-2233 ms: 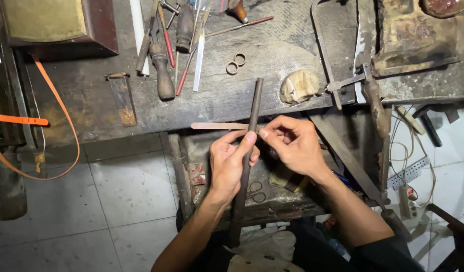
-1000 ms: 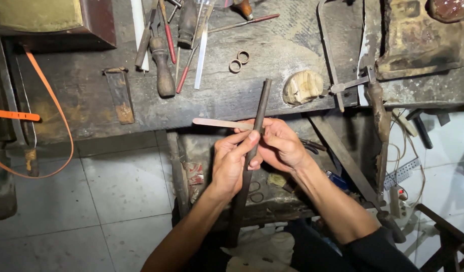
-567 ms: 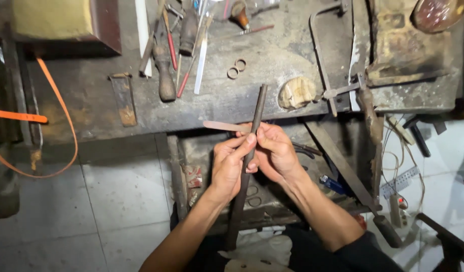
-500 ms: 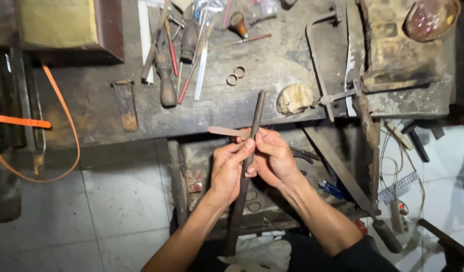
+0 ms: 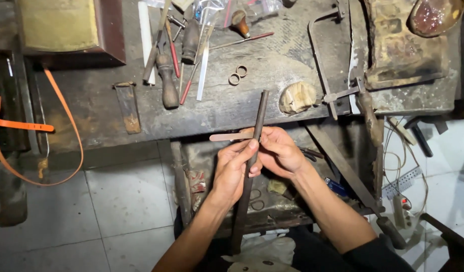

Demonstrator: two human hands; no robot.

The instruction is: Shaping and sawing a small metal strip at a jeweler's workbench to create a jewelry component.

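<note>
A long dark tapered metal rod [image 5: 258, 115] leans from my lap up onto the edge of the worn workbench [image 5: 106, 116]. My left hand [image 5: 234, 168] grips the rod near its middle, thumb along it. My right hand [image 5: 280, 151] is closed on a flat pale stick-like file [image 5: 227, 137] that lies crosswise against the rod. Whatever sits on the rod under my fingers is hidden. Two small metal rings [image 5: 237, 75] lie on the bench just beyond the rod's tip.
Files, a wooden-handled tool [image 5: 166, 83] and pliers lie at the bench's back. A jeweller's saw frame [image 5: 322, 60] and a pale lump [image 5: 296, 96] sit right. An orange strap [image 5: 60, 116] hangs left. A drawer tray [image 5: 191, 166] is below my hands, tiled floor [image 5: 116, 201] left.
My hands and the rod have stayed together; the flat file has shifted a little across the rod. The view has drifted so the bench sits lower in frame.
</note>
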